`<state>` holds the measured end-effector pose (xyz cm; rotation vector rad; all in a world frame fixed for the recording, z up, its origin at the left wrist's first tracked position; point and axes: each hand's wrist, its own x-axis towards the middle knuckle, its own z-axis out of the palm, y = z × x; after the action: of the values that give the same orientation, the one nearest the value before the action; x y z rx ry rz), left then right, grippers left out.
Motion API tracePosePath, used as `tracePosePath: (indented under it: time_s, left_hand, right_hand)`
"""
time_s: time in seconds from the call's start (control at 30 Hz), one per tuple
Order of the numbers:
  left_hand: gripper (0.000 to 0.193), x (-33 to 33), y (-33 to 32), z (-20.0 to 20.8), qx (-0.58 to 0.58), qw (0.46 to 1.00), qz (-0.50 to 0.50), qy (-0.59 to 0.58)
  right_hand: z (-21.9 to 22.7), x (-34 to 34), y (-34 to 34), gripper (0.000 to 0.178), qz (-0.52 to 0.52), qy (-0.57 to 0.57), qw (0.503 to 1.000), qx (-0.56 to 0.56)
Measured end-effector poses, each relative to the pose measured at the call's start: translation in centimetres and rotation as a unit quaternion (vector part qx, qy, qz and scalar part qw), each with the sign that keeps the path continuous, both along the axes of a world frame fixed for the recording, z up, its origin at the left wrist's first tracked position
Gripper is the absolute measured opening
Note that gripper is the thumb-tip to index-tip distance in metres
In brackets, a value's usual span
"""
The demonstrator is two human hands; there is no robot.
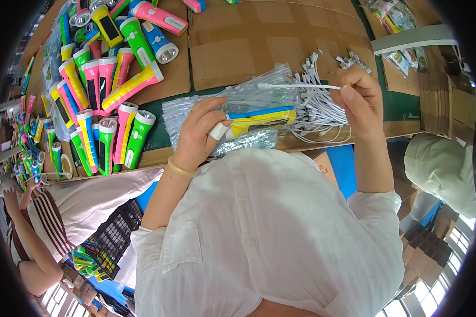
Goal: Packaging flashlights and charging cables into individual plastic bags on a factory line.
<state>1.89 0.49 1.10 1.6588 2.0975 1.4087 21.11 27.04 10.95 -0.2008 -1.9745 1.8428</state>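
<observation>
My left hand [198,129] is closed at the left end of a blue and yellow flashlight [264,119], which lies under clear plastic at the front of the table. Something white shows at its fingers; whether it is tape or part of the flashlight I cannot tell. Raised to the right, my right hand [360,100] pinches one end of a short white cable [301,86]. The cable stretches leftward, its plug above the clear plastic bags [188,116]. Below it spreads a pile of white cables [320,108], next to the flashlight.
Many colourful flashlights [137,42] are heaped on the left of the table. Brown cardboard [275,39] covers its far part. Another person's arm [39,259] is at the far left, near a black crate [116,232]. Flattened cartons [435,103] stand at the right.
</observation>
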Motion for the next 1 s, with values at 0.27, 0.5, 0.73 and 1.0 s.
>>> tracePosePath:
  time_s: [0.27,0.5,0.73,1.0]
  left_hand:
    - [0.017,0.3,-0.1,0.1,-0.004,1.0,0.002,-0.009]
    - [0.018,0.1,0.5,0.2,0.002,1.0,0.001,-0.024]
    - [0.017,0.1,0.0,-0.1,0.005,0.998,0.001,-0.059]
    - [0.019,0.4,-0.4,0.1,0.027,0.997,0.006,-0.066]
  right_hand:
    - [9.6,-1.2,-1.0,0.01,-0.435,0.04,0.833,0.339]
    - [6.2,-2.3,0.1,0.008,-0.083,0.165,0.974,0.127]
    - [-4.0,-2.6,-1.9,0.013,0.053,-0.107,0.989,-0.086]
    - [-4.8,-0.9,-1.0,0.016,0.071,-0.242,0.967,0.028]
